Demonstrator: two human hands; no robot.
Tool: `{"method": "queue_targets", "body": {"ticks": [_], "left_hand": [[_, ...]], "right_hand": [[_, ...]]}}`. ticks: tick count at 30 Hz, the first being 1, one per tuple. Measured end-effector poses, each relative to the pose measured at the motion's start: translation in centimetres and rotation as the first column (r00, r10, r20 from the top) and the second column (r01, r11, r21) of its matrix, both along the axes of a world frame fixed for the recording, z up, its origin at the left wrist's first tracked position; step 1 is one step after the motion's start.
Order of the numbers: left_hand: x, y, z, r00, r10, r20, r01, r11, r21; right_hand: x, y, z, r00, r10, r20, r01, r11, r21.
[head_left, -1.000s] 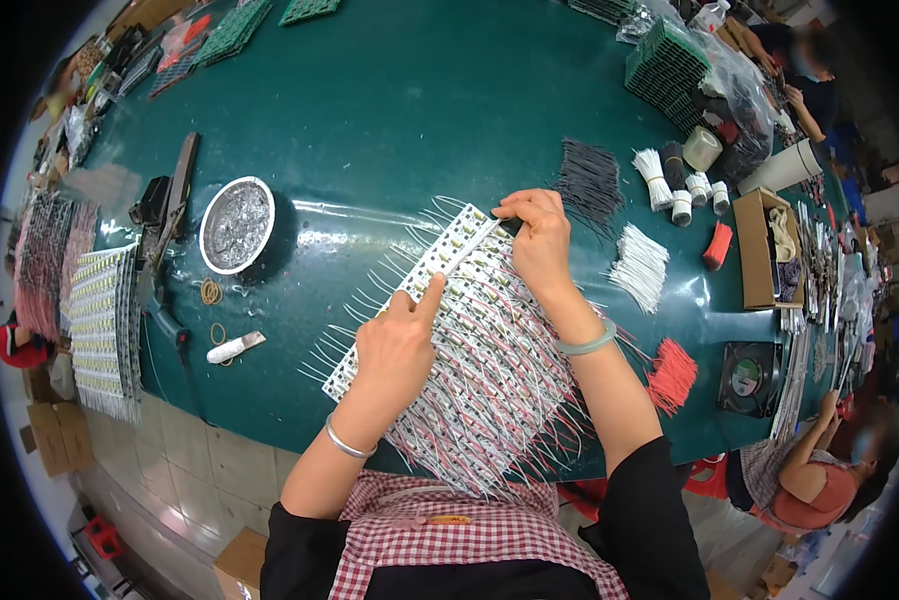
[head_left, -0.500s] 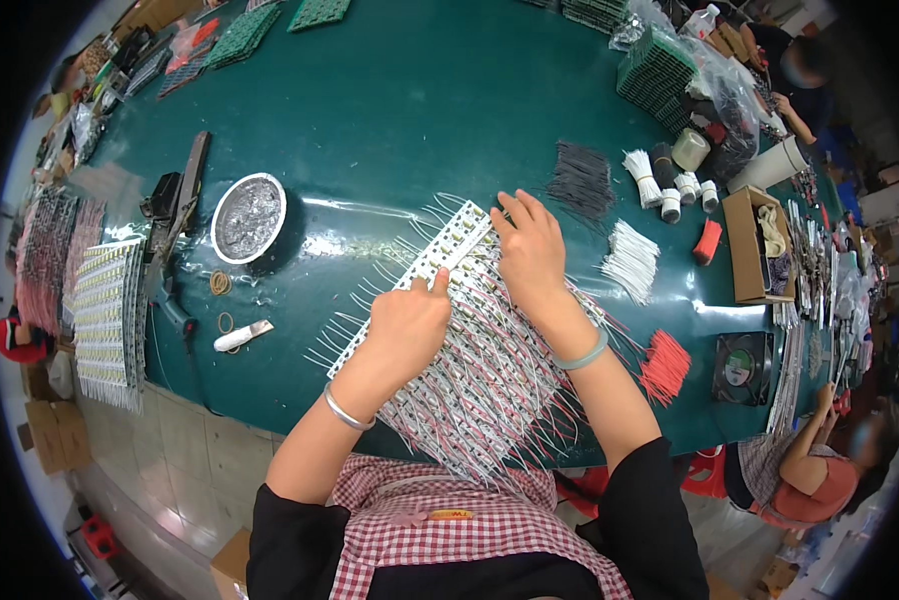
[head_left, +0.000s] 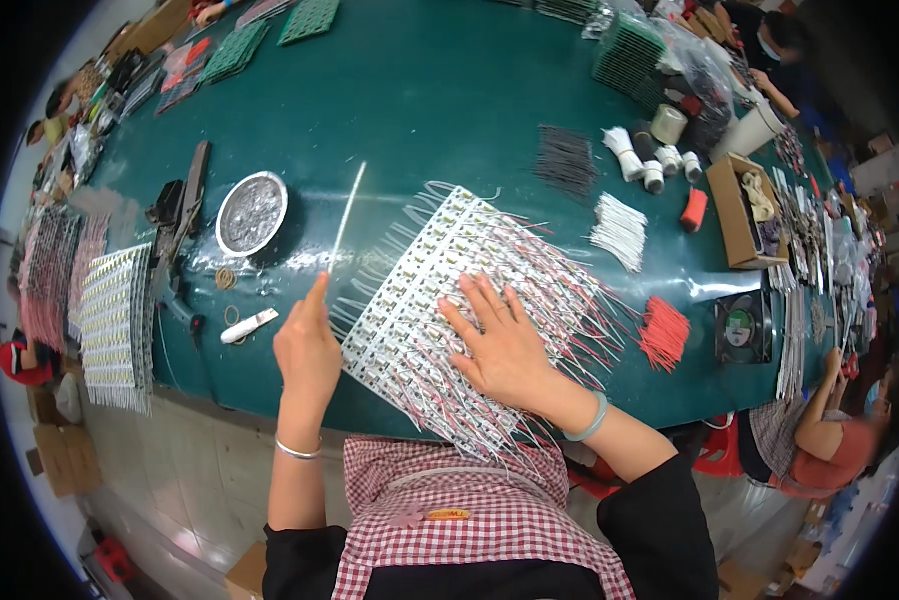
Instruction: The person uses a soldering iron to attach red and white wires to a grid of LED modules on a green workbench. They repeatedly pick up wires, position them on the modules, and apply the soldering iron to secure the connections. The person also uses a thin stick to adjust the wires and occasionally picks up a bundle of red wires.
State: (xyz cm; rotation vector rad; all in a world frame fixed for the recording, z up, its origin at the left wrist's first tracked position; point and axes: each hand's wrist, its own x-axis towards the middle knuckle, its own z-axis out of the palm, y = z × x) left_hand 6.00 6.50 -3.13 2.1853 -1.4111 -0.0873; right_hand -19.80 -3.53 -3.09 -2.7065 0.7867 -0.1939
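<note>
A panel of white circuit boards (head_left: 390, 300) with rows of small yellowish parts lies tilted on the table in front of me, thin white and red wires fanning out around its edges. My right hand (head_left: 500, 345) rests flat on it, fingers spread. To the left of the panel, my left hand (head_left: 310, 350) is closed, with a narrow whitish strip (head_left: 348, 215) sticking up and away from its fingertips. How the fingers grip the strip is partly hidden.
Left of me are a bowl of silvery scraps (head_left: 252, 214), a soldering iron (head_left: 182, 310), a white tube (head_left: 250, 326) and a stack of wired boards (head_left: 117, 315). To the right lie black (head_left: 567, 160), white (head_left: 620, 232) and red wire bundles (head_left: 664, 333), a cardboard box (head_left: 735, 215) and a fan (head_left: 742, 328).
My left hand has moved left off the panel and now holds the narrow strip. My right hand has slid from the panel's far corner down to its middle and flattened out.
</note>
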Motion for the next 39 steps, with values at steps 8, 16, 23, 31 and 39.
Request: {"method": "queue_targets", "body": {"ticks": [8,16,23,31,39], "left_hand": [[3.5,-4.9,-3.2,0.933,0.054,0.355,-0.113,0.983,0.147],[3.6,-5.9,-4.1,0.929,0.022,0.369,-0.041,0.998,0.046],[4.9,2.1,-4.4,0.989,0.14,0.049,-0.135,0.986,-0.099],[4.5,3.2,-3.3,0.989,0.147,0.015,-0.143,0.975,-0.168],[10.9,8.2,-4.5,0.914,0.393,0.099,-0.35,0.888,-0.298]], "right_hand": [[-3.4,1.7,0.2,0.989,0.141,-0.038,-0.138,0.987,0.077],[-8.2,-2.2,2.9,0.861,-0.307,0.406,0.304,0.95,0.073],[-18.2,1.4,2.1,0.671,-0.679,0.298,0.732,0.67,-0.124],[-21.9,-1.0,-0.7,0.715,-0.595,0.366,0.698,0.637,-0.328],[-23.6,-2.5,-1.3,0.731,-0.532,0.427,0.666,0.692,-0.279]]}}
